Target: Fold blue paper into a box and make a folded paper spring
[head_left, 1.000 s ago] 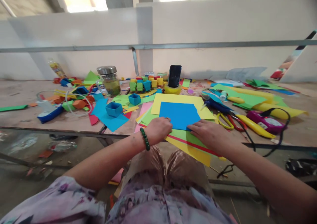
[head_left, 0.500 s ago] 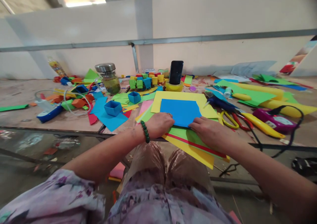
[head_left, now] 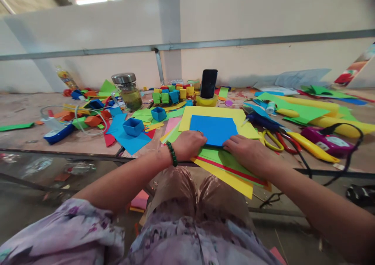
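Observation:
A blue paper sheet (head_left: 213, 128) with folded upper corners lies on a yellow sheet (head_left: 211, 116), on top of a stack of green, red and yellow paper (head_left: 231, 171) at the table's near edge. My left hand (head_left: 189, 144), with a green bead bracelet on the wrist, has its fingers curled onto the blue sheet's lower left edge. My right hand (head_left: 247, 152) presses its bent fingers on the lower right edge. Both hands pinch or press that near edge of the paper.
Blue paper boxes (head_left: 133, 127) and coloured scraps lie at left by a glass jar (head_left: 127, 91). A phone (head_left: 208, 84) stands on a yellow tape roll. Scissors (head_left: 274, 139), a yellow cutter (head_left: 310, 148), a purple glue gun (head_left: 329, 143) and rolled paper are at right.
The view has drifted slightly. Both hands stay on the blue sheet's near edge and have slid a little up along it; the sheet looks shorter front to back.

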Demonstrator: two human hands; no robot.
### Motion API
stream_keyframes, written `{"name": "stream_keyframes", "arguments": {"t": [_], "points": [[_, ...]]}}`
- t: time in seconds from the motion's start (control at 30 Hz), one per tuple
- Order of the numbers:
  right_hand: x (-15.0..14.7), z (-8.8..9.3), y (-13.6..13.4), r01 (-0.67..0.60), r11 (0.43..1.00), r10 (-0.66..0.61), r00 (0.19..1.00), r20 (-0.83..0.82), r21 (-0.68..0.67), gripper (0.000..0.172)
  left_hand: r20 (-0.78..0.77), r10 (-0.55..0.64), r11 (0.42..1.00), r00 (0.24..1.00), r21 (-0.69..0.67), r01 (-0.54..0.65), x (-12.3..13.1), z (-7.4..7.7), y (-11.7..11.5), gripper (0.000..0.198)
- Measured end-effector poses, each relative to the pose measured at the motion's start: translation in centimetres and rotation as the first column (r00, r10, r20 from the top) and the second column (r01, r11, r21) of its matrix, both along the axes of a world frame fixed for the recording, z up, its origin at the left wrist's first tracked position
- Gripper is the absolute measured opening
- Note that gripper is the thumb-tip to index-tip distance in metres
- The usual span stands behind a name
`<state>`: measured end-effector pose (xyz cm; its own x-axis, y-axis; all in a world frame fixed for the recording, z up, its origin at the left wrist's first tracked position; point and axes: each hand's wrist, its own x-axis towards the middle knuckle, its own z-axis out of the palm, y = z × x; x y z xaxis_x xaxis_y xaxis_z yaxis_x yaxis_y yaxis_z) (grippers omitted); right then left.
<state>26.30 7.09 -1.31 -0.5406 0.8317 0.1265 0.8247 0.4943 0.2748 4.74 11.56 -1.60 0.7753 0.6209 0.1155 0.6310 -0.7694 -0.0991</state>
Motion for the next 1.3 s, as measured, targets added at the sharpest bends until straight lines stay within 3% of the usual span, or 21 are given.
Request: {"name": "stream_keyframes", "arguments": {"t": [0.1, 0.23, 0.43, 0.57, 0.63, 0.77, 0.9, 1.03, 1.3], "points": [[0.5, -0.3, 1.0, 0.028, 0.999, -0.032, 0.992, -0.123, -0.029, 0.025, 0.059, 0.007, 0.996, 0.998, -0.092, -0.002, -0.4, 0.1, 1.8, 0.024], [0.6, -1.0, 1.0, 0.033, 0.999, -0.028, 0.994, -0.107, 0.041, 0.025, 0.106, 0.017, 0.989, 0.994, -0.149, -0.001, -0.7, -0.1, 2.3, 0.025], [0.4, -1.4, 0.6, -0.079, 0.979, 0.092, 0.994, -0.063, 0.186, 0.026, 0.051, -0.008, 0.996, 0.999, 0.084, 0.004, -0.5, -0.6, -0.1, 0.019], [0.1, -0.2, 0.1, -0.145, 0.902, 0.175, 0.984, -0.038, 0.406, 0.028, 0.086, -0.019, 0.956, 0.996, 0.292, -0.007, -0.9, -0.4, -0.9, 0.028], [0.1, 0.0, -0.5, -0.174, 0.876, 0.209, 0.977, -0.030, 0.451, 0.027, 0.073, -0.067, 0.937, 0.995, 0.348, 0.038, -1.5, -0.4, -1.2, 0.034], [0.3, -1.1, -1.4, -0.221, 0.910, 0.278, 0.953, -0.121, 0.351, 0.025, 0.017, -0.163, 0.940, 0.987, 0.306, 0.150, -2.4, -1.6, -2.2, 0.031], [0.7, -2.4, -1.8, -0.197, 0.964, 0.241, 0.933, -0.268, 0.178, 0.027, 0.120, -0.088, 0.990, 0.989, 0.116, 0.074, -2.5, -2.6, -2.7, 0.021], [1.0, -2.2, -1.8, -0.194, 0.975, 0.218, 0.930, -0.295, 0.108, 0.029, 0.188, -0.040, 0.999, 0.981, -0.011, 0.043, -2.5, -2.3, -2.8, 0.025], [0.7, -2.5, -1.7, -0.206, 0.931, 0.228, 0.973, -0.041, 0.301, 0.024, 0.035, -0.024, 0.975, 0.999, 0.224, 0.015, -2.3, -2.9, -3.2, 0.016]]}}
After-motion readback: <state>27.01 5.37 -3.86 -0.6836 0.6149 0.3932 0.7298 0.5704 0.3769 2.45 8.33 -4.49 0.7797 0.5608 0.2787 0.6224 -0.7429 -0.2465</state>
